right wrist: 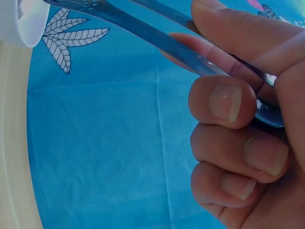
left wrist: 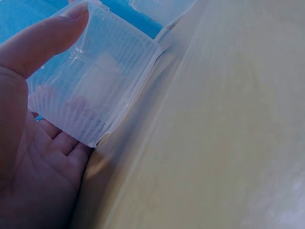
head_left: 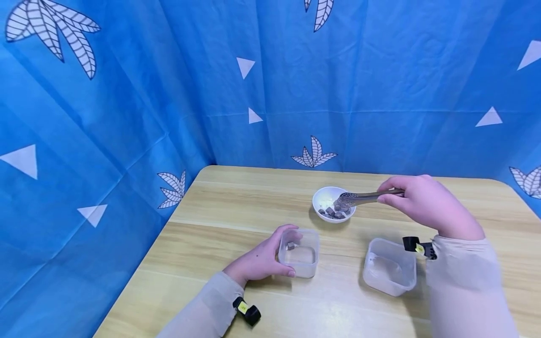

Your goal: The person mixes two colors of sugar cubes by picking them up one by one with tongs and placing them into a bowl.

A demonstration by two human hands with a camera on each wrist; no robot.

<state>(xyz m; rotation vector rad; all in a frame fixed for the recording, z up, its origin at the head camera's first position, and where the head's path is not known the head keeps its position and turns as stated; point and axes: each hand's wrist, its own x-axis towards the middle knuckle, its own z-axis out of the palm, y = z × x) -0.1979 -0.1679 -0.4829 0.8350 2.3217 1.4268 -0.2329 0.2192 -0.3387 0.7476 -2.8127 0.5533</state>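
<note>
My left hand (head_left: 265, 257) grips a clear plastic container (head_left: 307, 271) around its left side, thumb in front and fingers behind. One small brown chunk (head_left: 290, 245) shows inside it. In the left wrist view the thumb presses the wall of the container (left wrist: 114, 57). Metal tongs (head_left: 368, 198) are held in my right hand (head_left: 427, 204), with their perforated tips over and inside a white bowl (head_left: 318, 199). Several brown chunks (head_left: 331, 212) lie in that bowl. The right wrist view shows curled fingers around the tongs (right wrist: 152, 36); their tips are mostly out of frame there.
A second clear container (head_left: 395, 283) stands on the wooden table (head_left: 228, 202), in front of the right forearm. Blue cloth (head_left: 291, 84) with leaf and triangle prints hangs behind and to the left of the table. Each wrist wears a black strapped camera (head_left: 249, 312).
</note>
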